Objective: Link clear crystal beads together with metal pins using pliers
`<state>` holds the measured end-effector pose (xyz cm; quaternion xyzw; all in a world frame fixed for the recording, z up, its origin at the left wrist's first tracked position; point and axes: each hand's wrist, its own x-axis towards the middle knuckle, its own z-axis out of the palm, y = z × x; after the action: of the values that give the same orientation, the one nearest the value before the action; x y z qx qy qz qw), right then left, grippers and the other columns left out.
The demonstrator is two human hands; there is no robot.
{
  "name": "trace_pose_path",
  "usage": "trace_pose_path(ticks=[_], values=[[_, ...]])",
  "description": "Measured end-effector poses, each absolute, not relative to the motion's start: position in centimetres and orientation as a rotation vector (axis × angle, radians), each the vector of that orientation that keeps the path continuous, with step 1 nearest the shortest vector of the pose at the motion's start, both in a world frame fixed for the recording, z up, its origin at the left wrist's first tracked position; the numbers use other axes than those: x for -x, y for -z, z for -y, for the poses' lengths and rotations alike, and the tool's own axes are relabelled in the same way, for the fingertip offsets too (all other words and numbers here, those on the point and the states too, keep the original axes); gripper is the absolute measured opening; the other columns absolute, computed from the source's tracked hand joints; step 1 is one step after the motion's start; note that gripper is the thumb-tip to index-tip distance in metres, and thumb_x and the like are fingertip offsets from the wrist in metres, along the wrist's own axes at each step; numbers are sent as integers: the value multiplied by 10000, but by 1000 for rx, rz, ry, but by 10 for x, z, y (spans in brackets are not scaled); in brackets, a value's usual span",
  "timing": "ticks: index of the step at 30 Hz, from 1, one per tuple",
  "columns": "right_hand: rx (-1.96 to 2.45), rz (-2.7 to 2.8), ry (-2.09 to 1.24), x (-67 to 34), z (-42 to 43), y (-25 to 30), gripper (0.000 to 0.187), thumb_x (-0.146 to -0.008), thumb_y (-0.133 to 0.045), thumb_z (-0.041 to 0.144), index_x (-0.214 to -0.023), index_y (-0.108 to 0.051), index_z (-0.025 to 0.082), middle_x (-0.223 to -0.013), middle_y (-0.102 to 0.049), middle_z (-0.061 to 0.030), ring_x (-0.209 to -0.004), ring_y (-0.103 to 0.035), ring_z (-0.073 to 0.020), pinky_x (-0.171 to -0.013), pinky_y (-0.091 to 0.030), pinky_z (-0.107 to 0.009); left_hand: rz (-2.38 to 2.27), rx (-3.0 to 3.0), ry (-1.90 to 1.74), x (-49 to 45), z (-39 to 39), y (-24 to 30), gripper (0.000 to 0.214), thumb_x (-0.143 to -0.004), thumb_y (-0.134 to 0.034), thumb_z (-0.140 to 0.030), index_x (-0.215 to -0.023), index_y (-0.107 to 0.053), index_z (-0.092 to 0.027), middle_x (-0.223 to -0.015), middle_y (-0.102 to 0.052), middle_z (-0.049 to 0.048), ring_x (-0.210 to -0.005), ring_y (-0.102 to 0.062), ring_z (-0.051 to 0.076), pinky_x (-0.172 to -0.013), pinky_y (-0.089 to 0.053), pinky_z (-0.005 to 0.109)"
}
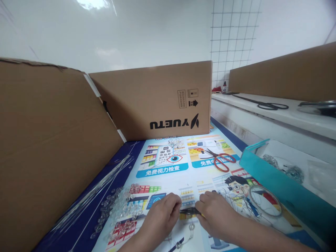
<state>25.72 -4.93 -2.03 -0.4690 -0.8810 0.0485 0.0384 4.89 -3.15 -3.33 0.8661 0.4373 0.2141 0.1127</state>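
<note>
My right hand is closed around dark pliers, whose narrow jaws point left. The handles are hidden in the fist. At the tip of the jaws, my left hand is closed in a pinch; what lies between its fingers is too small to make out. Below the hands, a thin wire with clear beads on it hangs or lies over the printed sheet. Left of my left hand, many loose clear beads are spread out.
Straight wires lie along the left. Red-handled scissors rest ahead. To the right are a wire coil and a teal box with beaded pieces. Cardboard stands at the back and left. Black scissors lie on a ledge.
</note>
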Motion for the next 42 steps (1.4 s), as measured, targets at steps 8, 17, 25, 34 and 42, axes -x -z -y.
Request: trace_pose_path(ticks=[8,17,25,34,42], values=[[1418,2733,-132,-257,49,20,156,-810,-437,250,-813,-574,176,-827,-599,-75,-800,-511,-217,-681,-343,-331,-1278,-2561,-610,-50,32,32,143,-829,-373,-121,-822,-488,-205,-744,-571,1,-651,-544,137,-588,-385,232],[1396,2752,-114,-257,50,16,168,-820,-428,256,-820,-577,178,-827,-597,-72,-781,-511,-211,-661,-343,-322,-1296,-2580,-566,-51,32,36,140,-831,-369,-127,-813,-484,-204,-742,-570,3,-655,-551,147,-584,-379,245],[1470,2655,-186,-262,47,16,163,-809,-460,306,-849,-574,196,-890,-579,-60,-865,-489,-224,-745,-340,-341,-1287,-2548,-590,-46,30,34,139,-881,-335,-171,-868,-469,-208,-795,-577,9,-688,-557,147,-620,-393,251],[1444,2663,-183,-261,50,16,149,-812,-443,277,-835,-563,190,-880,-562,-64,-862,-465,-216,-757,-326,-341,-1254,-2558,-546,-48,30,31,148,-877,-344,-156,-843,-480,-203,-791,-571,9,-704,-550,153,-621,-387,252],[1476,2658,-165,-259,52,16,140,-797,-454,272,-838,-561,192,-883,-565,-66,-842,-468,-221,-735,-325,-342,-1241,-2583,-583,-48,32,33,142,-858,-346,-137,-818,-469,-198,-760,-558,7,-674,-536,148,-601,-372,255]])
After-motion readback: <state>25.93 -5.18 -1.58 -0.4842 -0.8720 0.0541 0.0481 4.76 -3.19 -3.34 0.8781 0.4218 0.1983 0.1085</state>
